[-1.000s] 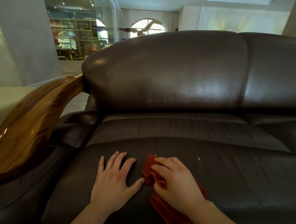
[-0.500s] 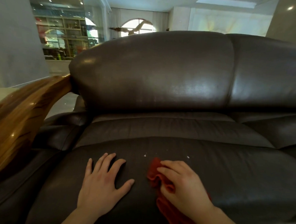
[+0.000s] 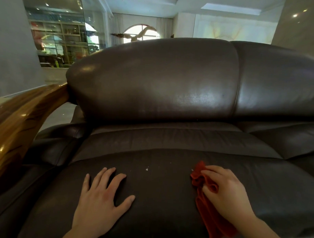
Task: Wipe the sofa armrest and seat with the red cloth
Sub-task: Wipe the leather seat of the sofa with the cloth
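Note:
A red cloth [image 3: 205, 206] lies bunched on the dark brown leather sofa seat [image 3: 168, 190]. My right hand [image 3: 226, 194] presses down on the cloth, fingers curled over its front folds, and part of the cloth trails out toward my wrist. My left hand [image 3: 103, 197] rests flat on the seat with fingers spread and holds nothing. The polished wooden armrest [image 3: 19, 123] curves along the left side, apart from both hands. Small white crumbs [image 3: 147, 169] lie on the seat between my hands.
The tall padded backrest [image 3: 163, 80] rises behind the seat. A second seat cushion [image 3: 294, 141] adjoins on the right. A padded leather side panel [image 3: 50, 147] sits below the armrest. Glass shelving [image 3: 62, 40] stands far behind.
My right hand has slid the red cloth to the right across the seat, widening the gap to my left hand. My left hand stays planted flat.

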